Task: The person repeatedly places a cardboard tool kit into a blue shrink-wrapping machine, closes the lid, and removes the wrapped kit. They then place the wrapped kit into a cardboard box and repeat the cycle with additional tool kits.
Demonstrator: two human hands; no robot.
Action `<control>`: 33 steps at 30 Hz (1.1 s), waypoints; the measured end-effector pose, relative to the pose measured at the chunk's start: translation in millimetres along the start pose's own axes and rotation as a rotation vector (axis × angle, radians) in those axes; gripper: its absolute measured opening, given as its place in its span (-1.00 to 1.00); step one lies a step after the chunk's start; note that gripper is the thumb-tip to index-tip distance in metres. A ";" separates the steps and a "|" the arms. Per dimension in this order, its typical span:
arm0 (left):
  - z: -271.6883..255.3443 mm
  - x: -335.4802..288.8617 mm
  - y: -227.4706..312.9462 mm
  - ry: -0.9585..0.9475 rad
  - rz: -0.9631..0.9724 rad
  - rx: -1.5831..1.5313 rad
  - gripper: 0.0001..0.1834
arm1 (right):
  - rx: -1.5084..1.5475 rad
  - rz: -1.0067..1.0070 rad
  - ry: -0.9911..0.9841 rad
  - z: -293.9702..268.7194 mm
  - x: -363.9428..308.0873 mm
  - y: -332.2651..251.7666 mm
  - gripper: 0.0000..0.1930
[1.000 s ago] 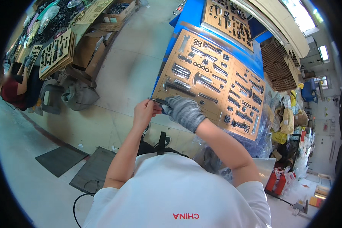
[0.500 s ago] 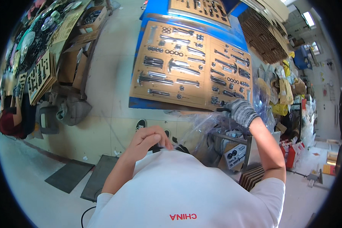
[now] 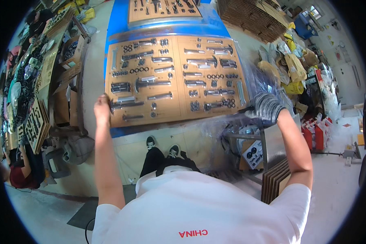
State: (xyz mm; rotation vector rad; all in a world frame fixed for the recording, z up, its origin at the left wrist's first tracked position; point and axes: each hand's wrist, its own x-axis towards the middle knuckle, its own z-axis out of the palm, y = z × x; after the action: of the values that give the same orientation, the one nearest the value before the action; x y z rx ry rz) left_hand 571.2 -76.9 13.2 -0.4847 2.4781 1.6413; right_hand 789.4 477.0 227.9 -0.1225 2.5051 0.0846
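Note:
A brown cardboard board (image 3: 175, 81) lies on a blue table (image 3: 118, 24); rows of bolts, nuts and washers are set into it. My bare left hand (image 3: 102, 108) grips its near left corner. My right hand (image 3: 265, 107), in a grey knit glove, is closed at the near right corner. Crumpled clear plastic film (image 3: 256, 83) bunches up there and hangs down below the board. My black shoes (image 3: 162, 147) show under the board's near edge.
A second fastener board (image 3: 162, 10) lies farther back. Stacked cardboard sheets (image 3: 252, 18) and yellow bags (image 3: 293, 67) are at the right. A metal stand (image 3: 268, 142), upright brown panels (image 3: 276, 179) and red boxes (image 3: 317, 136) stand lower right. A cluttered workbench (image 3: 24, 81) and another person (image 3: 18, 177) are at the left.
My hands were together at the board's edge, then spread apart. The left hand now holds the left corner and the gloved right hand the right corner. The view has tilted onto the board.

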 end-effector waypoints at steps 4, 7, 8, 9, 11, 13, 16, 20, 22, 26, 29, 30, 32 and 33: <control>16.3 -33.8 -21.5 0.056 0.160 -0.070 -0.63 | 0.308 -0.212 0.225 -13.9 73.9 -53.3 -0.58; 17.4 -35.1 -18.8 0.019 0.109 -0.034 -0.61 | 0.438 -0.306 0.470 -22.2 164.4 -109.7 -0.66; 19.0 -15.5 -10.1 0.103 0.164 0.043 -0.60 | 0.543 -0.363 0.571 -29.5 198.0 -132.6 -0.64; 22.3 14.7 2.3 0.183 0.242 0.091 -0.58 | 0.498 -0.395 0.743 -39.7 231.5 -157.2 -0.66; 33.8 89.2 33.3 0.134 0.187 -0.019 -0.47 | 0.423 -0.290 0.734 -70.5 301.0 -203.9 -0.65; 55.8 154.3 62.5 0.246 0.125 0.170 -0.37 | 0.296 -0.246 0.778 -105.0 363.5 -244.5 -0.71; 73.7 209.7 86.2 0.084 0.000 0.137 -0.42 | 0.197 -0.143 0.576 -135.4 408.4 -267.8 -0.65; 82.0 225.6 90.3 -0.064 -0.011 -0.044 -0.58 | 0.208 -0.115 0.379 -157.2 417.8 -274.6 -0.60; 79.8 224.1 89.5 -0.078 0.017 -0.142 -0.65 | 0.193 -0.142 0.395 -165.8 417.1 -282.5 -0.64; 75.2 218.6 99.6 -0.010 0.130 -0.109 -0.70 | 0.157 -0.119 0.405 -171.5 421.2 -287.8 -0.73; 75.6 210.4 114.2 0.045 0.120 -0.078 -0.69 | 0.081 -0.047 0.392 -158.2 413.4 -250.6 -0.70; 75.8 207.5 118.6 0.052 0.132 -0.115 -0.69 | 0.089 -0.067 0.508 -149.5 404.7 -230.0 -0.80; 76.5 205.6 126.2 0.061 0.171 -0.187 -0.68 | 0.114 -0.058 0.508 -138.8 389.7 -188.6 -0.78; 76.8 206.3 128.8 0.080 0.155 -0.189 -0.68 | 0.082 -0.010 0.476 -137.2 381.0 -169.0 -0.74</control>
State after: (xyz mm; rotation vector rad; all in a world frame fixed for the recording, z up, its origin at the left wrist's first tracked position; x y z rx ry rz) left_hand 329.0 -0.6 36.8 -0.3956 2.4848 1.9656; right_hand 421.3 270.8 107.1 -0.1338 2.9772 -0.0593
